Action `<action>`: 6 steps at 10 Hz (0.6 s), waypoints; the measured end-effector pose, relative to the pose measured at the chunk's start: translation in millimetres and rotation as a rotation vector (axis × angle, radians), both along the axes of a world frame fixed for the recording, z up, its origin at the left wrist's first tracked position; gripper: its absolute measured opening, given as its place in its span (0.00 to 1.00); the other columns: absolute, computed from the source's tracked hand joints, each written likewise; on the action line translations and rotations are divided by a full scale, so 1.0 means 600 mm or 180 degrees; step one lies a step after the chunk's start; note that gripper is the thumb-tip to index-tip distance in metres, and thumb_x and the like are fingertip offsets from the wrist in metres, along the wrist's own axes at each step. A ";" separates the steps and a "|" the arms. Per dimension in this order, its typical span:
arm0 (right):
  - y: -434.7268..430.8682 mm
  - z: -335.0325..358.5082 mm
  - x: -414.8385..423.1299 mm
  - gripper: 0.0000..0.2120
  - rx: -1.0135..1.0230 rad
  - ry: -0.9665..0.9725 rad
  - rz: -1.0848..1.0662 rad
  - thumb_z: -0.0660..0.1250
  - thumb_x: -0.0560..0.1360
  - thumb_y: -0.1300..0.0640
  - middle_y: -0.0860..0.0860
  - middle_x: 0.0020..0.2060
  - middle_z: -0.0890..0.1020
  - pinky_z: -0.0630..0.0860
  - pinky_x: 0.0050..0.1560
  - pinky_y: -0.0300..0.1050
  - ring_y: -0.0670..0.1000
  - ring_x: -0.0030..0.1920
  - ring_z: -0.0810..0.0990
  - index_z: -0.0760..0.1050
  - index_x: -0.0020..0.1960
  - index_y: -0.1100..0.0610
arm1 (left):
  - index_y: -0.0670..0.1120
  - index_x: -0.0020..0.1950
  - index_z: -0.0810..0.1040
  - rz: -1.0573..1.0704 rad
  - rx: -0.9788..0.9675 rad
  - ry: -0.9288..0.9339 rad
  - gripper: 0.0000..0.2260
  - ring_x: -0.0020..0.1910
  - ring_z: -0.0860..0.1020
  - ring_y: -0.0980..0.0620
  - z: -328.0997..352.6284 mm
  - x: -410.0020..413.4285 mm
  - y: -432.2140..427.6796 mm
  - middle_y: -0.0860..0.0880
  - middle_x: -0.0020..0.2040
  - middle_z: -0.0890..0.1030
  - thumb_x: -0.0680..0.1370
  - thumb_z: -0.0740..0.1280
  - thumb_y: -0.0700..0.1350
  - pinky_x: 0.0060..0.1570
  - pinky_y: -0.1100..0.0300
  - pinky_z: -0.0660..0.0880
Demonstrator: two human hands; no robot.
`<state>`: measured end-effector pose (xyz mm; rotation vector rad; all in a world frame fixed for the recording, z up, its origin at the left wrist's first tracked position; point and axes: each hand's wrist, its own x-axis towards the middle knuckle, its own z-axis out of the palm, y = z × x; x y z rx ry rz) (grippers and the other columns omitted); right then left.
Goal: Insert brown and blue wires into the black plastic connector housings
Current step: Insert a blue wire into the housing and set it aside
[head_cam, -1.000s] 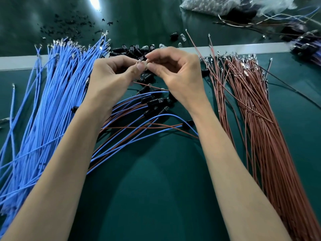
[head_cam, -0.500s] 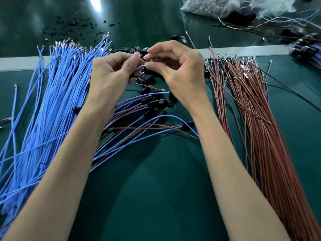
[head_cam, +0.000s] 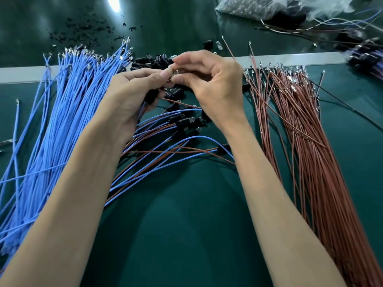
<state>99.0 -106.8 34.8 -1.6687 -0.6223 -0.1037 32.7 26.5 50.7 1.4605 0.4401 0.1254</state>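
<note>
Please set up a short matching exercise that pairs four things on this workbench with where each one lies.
Things:
1. blue wire bundle
2. brown wire bundle
3. loose black housings
4. finished wire pairs

Places:
A. in the middle, between the two forearms
B. fanned out on the left side of the mat
C. heaped at the far edge, just beyond the fingertips
D. fanned out on the right side of the mat

Pairs: 1-B, 2-D, 3-C, 4-A
</note>
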 end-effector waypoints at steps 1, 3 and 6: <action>0.002 0.000 -0.001 0.11 0.0002 0.0050 0.0054 0.72 0.68 0.72 0.49 0.40 0.84 0.79 0.48 0.37 0.41 0.40 0.84 0.81 0.49 0.65 | 0.50 0.32 0.83 -0.0135 -0.0015 0.0252 0.12 0.29 0.74 0.61 0.001 0.002 0.007 0.55 0.34 0.81 0.75 0.69 0.46 0.30 0.71 0.68; 0.003 0.009 -0.009 0.11 -0.0032 0.0159 0.0383 0.72 0.68 0.73 0.52 0.40 0.84 0.80 0.47 0.37 0.43 0.39 0.84 0.81 0.49 0.65 | 0.51 0.28 0.81 -0.0479 -0.0395 0.0541 0.09 0.28 0.72 0.61 0.014 -0.008 0.025 0.56 0.31 0.79 0.69 0.68 0.48 0.29 0.73 0.67; -0.010 0.041 -0.011 0.12 -0.0342 0.0020 0.0844 0.74 0.67 0.70 0.53 0.41 0.85 0.79 0.46 0.37 0.43 0.42 0.85 0.81 0.48 0.60 | 0.47 0.34 0.75 -0.0610 -0.0167 0.0570 0.15 0.28 0.73 0.60 0.032 -0.027 0.010 0.55 0.28 0.76 0.80 0.58 0.39 0.34 0.68 0.68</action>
